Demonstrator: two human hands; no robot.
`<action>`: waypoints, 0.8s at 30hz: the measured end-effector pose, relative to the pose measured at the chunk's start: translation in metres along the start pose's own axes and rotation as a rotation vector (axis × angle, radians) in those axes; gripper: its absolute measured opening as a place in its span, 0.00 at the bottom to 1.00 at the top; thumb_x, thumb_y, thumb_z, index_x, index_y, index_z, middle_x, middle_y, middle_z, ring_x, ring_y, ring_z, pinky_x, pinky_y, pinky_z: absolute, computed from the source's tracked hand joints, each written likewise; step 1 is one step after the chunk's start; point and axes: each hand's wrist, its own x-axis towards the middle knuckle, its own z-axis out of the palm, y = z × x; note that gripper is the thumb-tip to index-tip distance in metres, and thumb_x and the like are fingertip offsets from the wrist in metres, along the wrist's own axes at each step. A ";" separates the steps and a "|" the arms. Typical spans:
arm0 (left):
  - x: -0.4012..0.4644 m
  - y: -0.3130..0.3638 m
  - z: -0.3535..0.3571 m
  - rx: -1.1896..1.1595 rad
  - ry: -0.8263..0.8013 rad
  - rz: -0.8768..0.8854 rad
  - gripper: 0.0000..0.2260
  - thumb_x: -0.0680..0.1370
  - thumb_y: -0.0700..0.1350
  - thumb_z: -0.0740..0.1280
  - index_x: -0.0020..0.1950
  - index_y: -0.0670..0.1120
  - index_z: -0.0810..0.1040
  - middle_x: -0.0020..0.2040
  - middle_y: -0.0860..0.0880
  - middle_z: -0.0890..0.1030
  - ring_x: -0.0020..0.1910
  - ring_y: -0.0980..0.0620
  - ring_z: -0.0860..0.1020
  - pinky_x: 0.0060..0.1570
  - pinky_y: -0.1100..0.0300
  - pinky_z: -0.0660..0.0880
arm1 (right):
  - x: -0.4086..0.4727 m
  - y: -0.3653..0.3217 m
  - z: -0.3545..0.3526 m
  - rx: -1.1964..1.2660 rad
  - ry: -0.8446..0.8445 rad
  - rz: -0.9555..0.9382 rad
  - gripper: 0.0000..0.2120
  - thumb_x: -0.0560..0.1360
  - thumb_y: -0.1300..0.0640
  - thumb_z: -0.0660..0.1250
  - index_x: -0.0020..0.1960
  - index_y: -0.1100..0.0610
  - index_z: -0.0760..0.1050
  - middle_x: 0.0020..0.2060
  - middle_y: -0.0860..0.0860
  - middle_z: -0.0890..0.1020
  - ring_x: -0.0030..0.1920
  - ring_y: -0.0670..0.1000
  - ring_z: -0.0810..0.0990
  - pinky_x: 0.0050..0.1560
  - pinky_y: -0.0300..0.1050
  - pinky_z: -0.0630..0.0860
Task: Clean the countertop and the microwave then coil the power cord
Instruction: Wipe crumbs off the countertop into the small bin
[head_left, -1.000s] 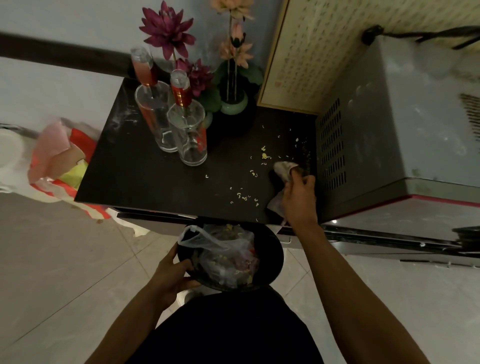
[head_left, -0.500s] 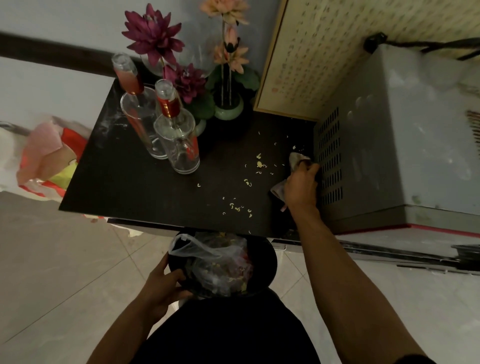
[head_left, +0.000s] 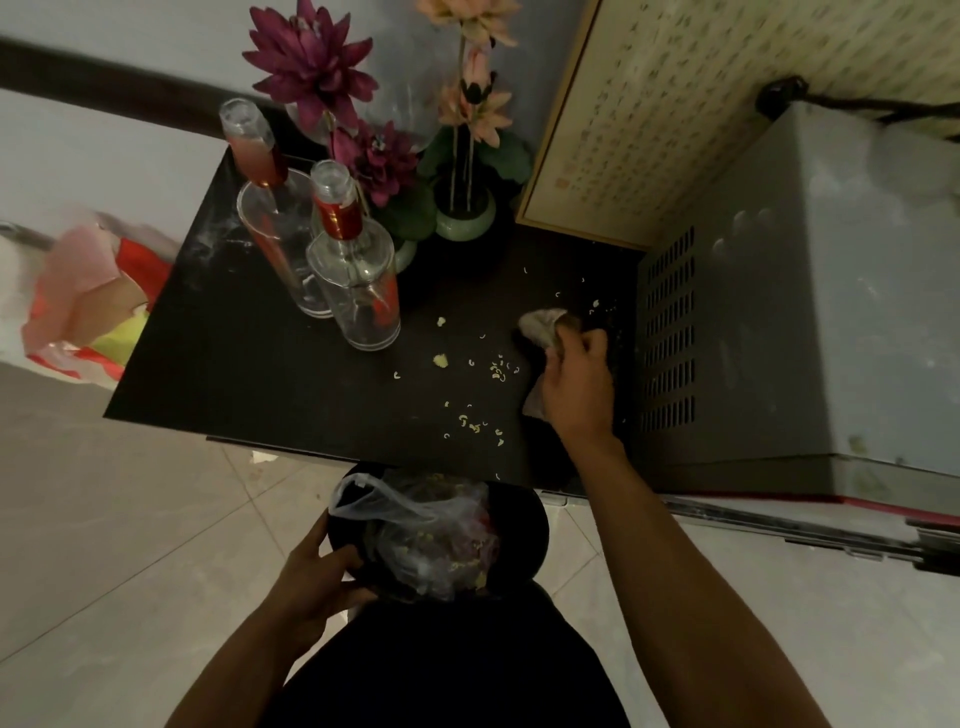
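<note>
While left hand (head_left: 317, 574) grips round black bin (head_left: 524, 525), right hand (head_left: 574, 384) clutches crumpled rag (head_left: 540, 325) on crumb-strewn matte black countertop (head_left: 249, 374).

The countertop (head_left: 249, 364) is a flat, dark, matte surface dusted with white smears at its far left corner and strewn with small pale crumbs (head_left: 475, 422) across its middle and near edge. The microwave (head_left: 810, 312) is a grey metal box standing on the counter's right end, its vented side panel facing the crumbs and its top marked with pale smudges. The black power cord (head_left: 857, 104) leaves the rear top corner and runs off to the right, uncoiled.
</note>
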 end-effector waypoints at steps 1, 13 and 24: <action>0.000 0.000 0.000 -0.004 -0.003 -0.006 0.36 0.77 0.25 0.63 0.80 0.54 0.66 0.61 0.37 0.76 0.53 0.30 0.81 0.37 0.43 0.85 | 0.006 0.001 -0.003 0.010 0.049 0.041 0.15 0.81 0.56 0.63 0.68 0.54 0.70 0.61 0.55 0.68 0.49 0.55 0.80 0.50 0.49 0.81; -0.007 0.007 0.001 -0.023 -0.051 -0.004 0.34 0.79 0.26 0.63 0.78 0.54 0.67 0.60 0.38 0.77 0.51 0.32 0.81 0.32 0.49 0.84 | 0.103 0.009 -0.012 -0.374 0.002 0.230 0.34 0.76 0.63 0.69 0.77 0.63 0.57 0.71 0.63 0.61 0.58 0.63 0.76 0.60 0.55 0.77; -0.009 0.012 0.002 -0.012 -0.025 -0.003 0.33 0.79 0.26 0.62 0.79 0.54 0.68 0.68 0.34 0.74 0.50 0.33 0.81 0.29 0.51 0.83 | 0.075 0.014 0.011 -0.009 -0.103 -0.051 0.24 0.78 0.68 0.60 0.70 0.51 0.72 0.64 0.56 0.70 0.60 0.59 0.74 0.61 0.55 0.75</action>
